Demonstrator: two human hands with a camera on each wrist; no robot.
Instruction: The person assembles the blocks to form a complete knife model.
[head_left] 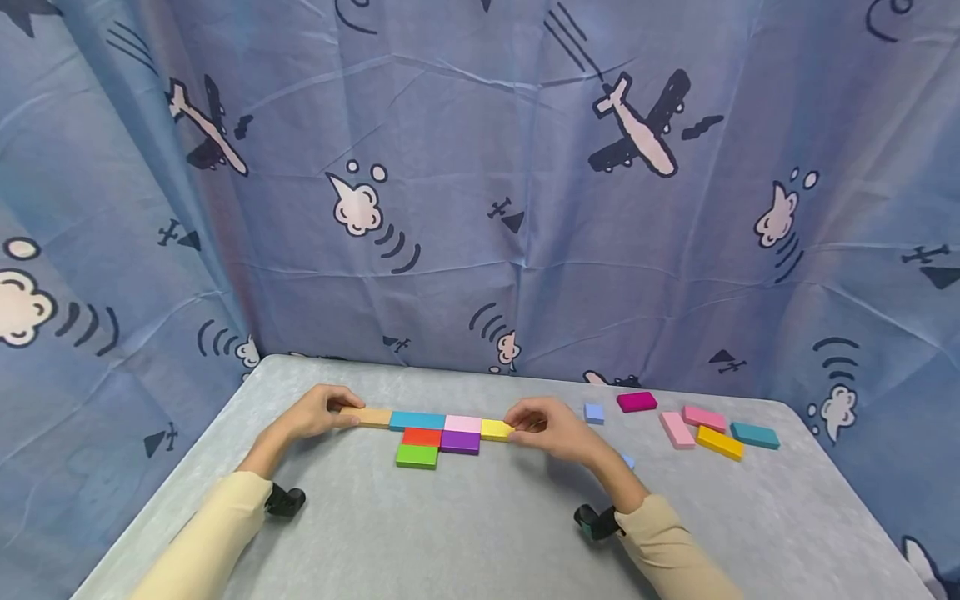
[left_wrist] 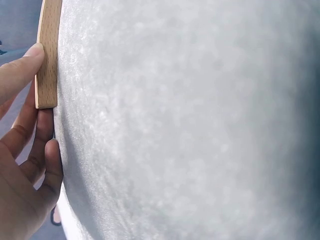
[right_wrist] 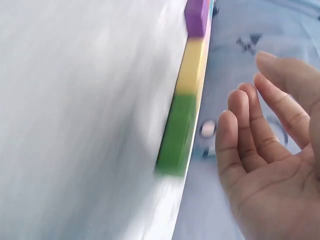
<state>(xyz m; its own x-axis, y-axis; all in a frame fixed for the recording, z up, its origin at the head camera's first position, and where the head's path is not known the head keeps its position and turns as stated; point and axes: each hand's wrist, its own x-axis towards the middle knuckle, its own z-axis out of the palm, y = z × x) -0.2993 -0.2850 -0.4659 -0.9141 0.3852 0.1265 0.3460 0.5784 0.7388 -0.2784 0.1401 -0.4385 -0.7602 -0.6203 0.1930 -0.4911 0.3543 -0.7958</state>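
My left hand point(head_left: 315, 412) pinches the left end of a plain wooden block point(head_left: 371, 417), thumb on its near side and fingers behind. Rightward from it run a blue block point(head_left: 417, 421), a pale pink block point(head_left: 462, 423) and a yellow block point(head_left: 495, 431). A red block point(head_left: 422, 437) and a purple block point(head_left: 461, 442) lie against the row's near side, with a green block point(head_left: 417, 457) in front of the red. My right hand point(head_left: 555, 429), fingers relaxed and holding nothing, is by the yellow block. In the right wrist view a darker green block point(right_wrist: 176, 135) adjoins the yellow; my hand hides it from the head view.
On the grey table point(head_left: 390, 542), a small light blue block point(head_left: 593, 413), a magenta block point(head_left: 637, 402), two pink blocks, an amber block point(head_left: 720, 442) and a teal block point(head_left: 755, 435) lie loose at the right. Another light blue block point(head_left: 628, 461) is partly behind my right wrist. A curtain point(head_left: 480, 208) hangs behind.
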